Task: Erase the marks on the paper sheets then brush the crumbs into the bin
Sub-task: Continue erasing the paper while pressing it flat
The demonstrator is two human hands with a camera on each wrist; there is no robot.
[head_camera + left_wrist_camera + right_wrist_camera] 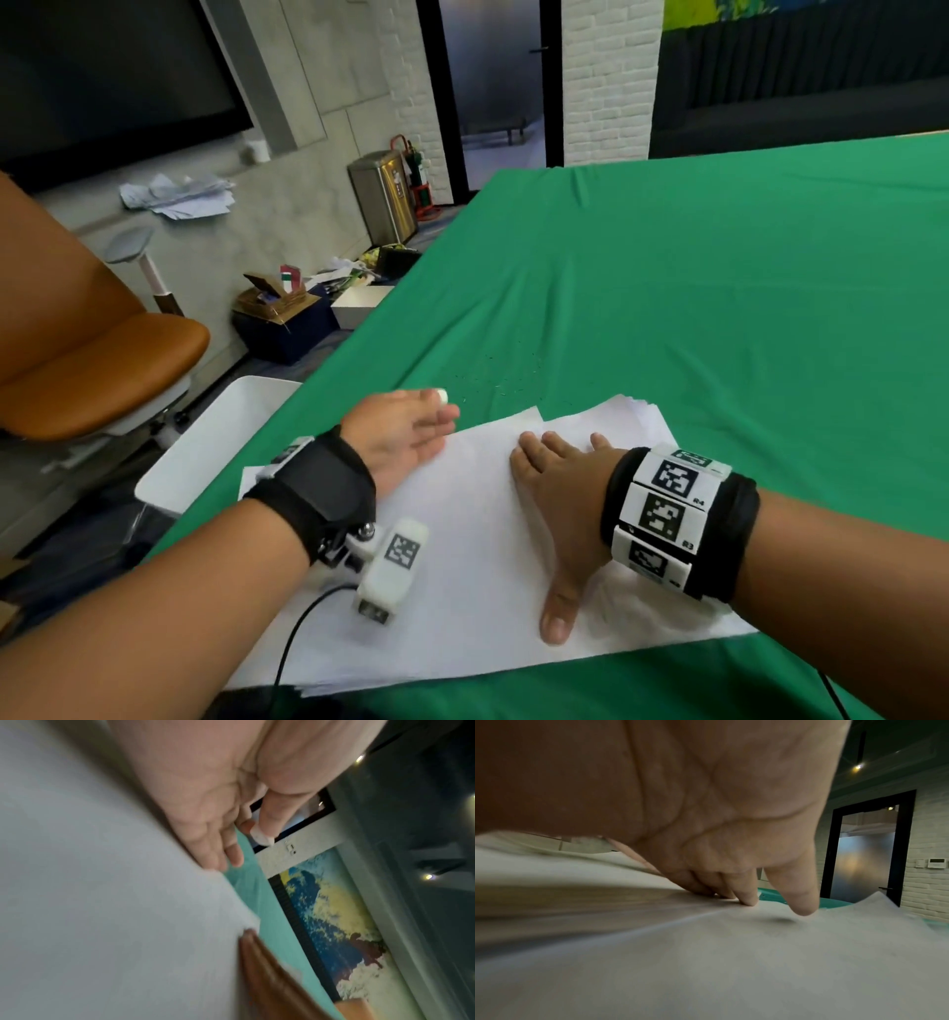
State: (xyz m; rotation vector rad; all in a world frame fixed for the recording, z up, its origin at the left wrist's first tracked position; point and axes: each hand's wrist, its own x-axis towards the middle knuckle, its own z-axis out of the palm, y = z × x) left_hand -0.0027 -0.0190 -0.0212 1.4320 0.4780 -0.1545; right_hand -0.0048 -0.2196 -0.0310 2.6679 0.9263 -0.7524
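Covering the table is a green cloth (693,288), on which the paper sheets (462,565) are stacked near the front edge. A white bin (215,442) is seen beside the left edge. The sheets are pressed flat by the right hand (560,493), fingers spread. A white eraser (441,395) is pinched by the left hand (405,437), thumb against forefinger. Crumbs (498,380) are scattered just beyond.

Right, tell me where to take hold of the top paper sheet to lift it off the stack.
Take the top paper sheet by its far left corner, coming from the far side over the green cloth. That corner juts free past the stack and no hand covers it. The right hand presses flat mid-sheet, and the left hand holds the eraser, so lift the right hand first.
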